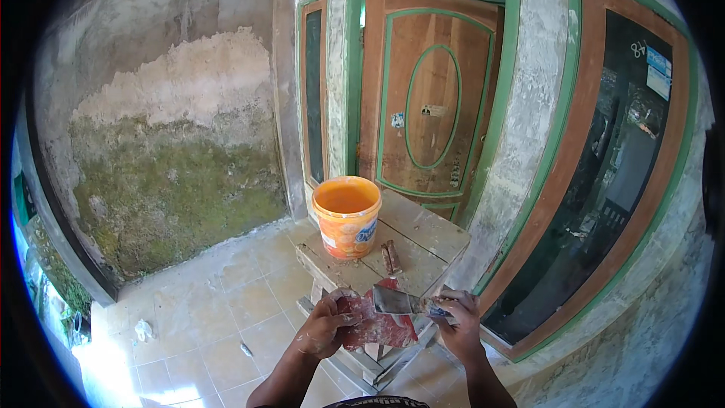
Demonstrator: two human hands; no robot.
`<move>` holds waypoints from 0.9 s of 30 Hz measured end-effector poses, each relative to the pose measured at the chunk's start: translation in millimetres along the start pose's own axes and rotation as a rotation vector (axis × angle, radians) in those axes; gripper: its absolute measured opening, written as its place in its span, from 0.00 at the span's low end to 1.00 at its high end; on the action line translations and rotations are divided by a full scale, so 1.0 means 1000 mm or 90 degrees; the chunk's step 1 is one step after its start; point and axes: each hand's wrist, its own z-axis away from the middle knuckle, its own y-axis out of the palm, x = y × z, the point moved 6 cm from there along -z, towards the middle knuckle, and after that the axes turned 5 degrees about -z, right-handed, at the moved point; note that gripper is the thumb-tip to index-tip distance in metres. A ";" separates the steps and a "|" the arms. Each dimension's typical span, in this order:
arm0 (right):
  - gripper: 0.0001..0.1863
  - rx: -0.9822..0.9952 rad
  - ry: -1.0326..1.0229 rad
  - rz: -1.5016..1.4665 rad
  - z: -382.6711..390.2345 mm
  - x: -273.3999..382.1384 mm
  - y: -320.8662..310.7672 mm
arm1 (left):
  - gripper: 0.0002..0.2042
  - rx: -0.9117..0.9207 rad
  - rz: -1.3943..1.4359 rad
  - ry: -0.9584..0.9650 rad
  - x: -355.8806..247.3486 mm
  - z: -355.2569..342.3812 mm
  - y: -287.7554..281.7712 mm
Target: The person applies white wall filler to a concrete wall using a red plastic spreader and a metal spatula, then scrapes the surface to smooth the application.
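Note:
My left hand [326, 326] grips the left edge of a red, plaster-smeared flat piece [368, 332], its fingers closed round the rim. In my right hand [458, 319] is a putty knife [393, 301], held by the handle with its wide metal blade pointing left. The blade lies over the upper part of the red piece; whether they touch I cannot tell. Beyond my hands, an orange plastic bucket [346, 221] with whitish smears stands on a wooden bench [432, 236]. A small reddish-brown object [390, 257] lies on the bench, right of the bucket.
A wooden door [423, 98] in a green frame stands behind the bench. A tall dark window [596, 181] is on the right. The left wall [177, 143] is patchy and mossy. On the tiled floor [219, 317] lies a crumpled white scrap [143, 330].

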 end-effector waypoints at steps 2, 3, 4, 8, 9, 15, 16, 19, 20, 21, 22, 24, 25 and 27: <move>0.16 0.006 -0.037 0.026 -0.002 0.012 -0.002 | 0.17 -0.003 -0.015 -0.004 0.000 0.002 -0.008; 0.16 0.006 -0.040 0.029 -0.002 0.014 -0.003 | 0.17 -0.001 -0.013 -0.002 -0.003 0.004 -0.010; 0.16 0.009 -0.039 0.047 -0.002 0.015 -0.004 | 0.17 -0.001 -0.011 0.010 -0.006 0.007 -0.014; 0.20 -0.003 -0.063 0.129 0.002 0.024 -0.013 | 0.16 0.035 0.038 0.044 -0.012 0.009 -0.028; 0.20 -0.005 -0.064 0.134 0.003 0.026 -0.016 | 0.16 0.040 0.039 0.045 -0.015 0.009 -0.029; 0.20 -0.021 0.005 0.185 0.009 0.040 -0.029 | 0.16 0.024 0.078 0.026 -0.018 0.008 -0.043; 0.18 -0.029 0.016 0.176 0.010 0.041 -0.030 | 0.16 0.033 0.111 0.060 -0.019 0.006 -0.048; 0.13 -0.076 0.134 -0.028 0.020 0.040 -0.031 | 0.15 0.003 0.110 0.133 -0.029 0.009 -0.039; 0.10 -0.114 0.229 -0.238 0.026 0.034 -0.027 | 0.14 -0.048 0.070 0.183 -0.034 0.012 -0.037; 0.10 -0.116 0.233 -0.235 0.029 0.036 -0.028 | 0.14 -0.045 0.070 0.178 -0.030 0.011 -0.033; 0.07 -0.052 0.274 -0.232 0.032 0.036 -0.022 | 0.15 -0.088 0.019 0.240 -0.029 0.011 -0.034; 0.07 0.043 0.319 -0.147 0.033 0.046 -0.013 | 0.14 -0.149 -0.038 0.301 -0.029 0.020 -0.029; 0.07 0.042 0.325 -0.147 0.035 0.047 -0.009 | 0.14 -0.147 -0.039 0.294 -0.025 0.023 -0.026; 0.08 0.040 0.318 -0.190 0.038 0.049 -0.001 | 0.13 -0.140 -0.188 0.377 -0.025 0.032 -0.020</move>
